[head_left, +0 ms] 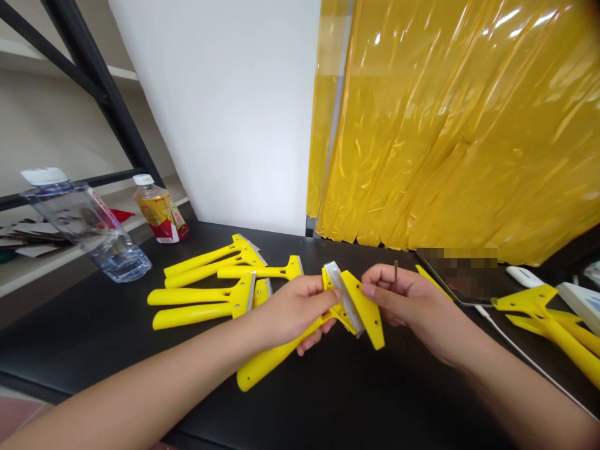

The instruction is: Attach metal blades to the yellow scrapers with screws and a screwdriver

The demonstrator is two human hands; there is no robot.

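Note:
In the head view my left hand (297, 309) is closed around the neck of a yellow scraper (276, 362), its handle slanting down to the left. A metal blade (344, 297) lies across the scraper's head, under my left thumb. My right hand (407, 297) pinches a yellow cover plate (365, 309) with small holes, tilted against the blade's right side. A thin dark metal rod (395, 270) sticks up from the right fingers; its lower part is hidden. Left of my hands lie several yellow scrapers (201, 297) with metal blades, handles pointing left.
On the right are yellow scraper bodies (546, 315), a phone (457, 278) with a white cable (506, 340), and a white device (525, 276). A clear bottle (94, 225) and a drink bottle (162, 209) stand at the left. Yellow film (450, 125) covers the panel behind the black table (94, 356).

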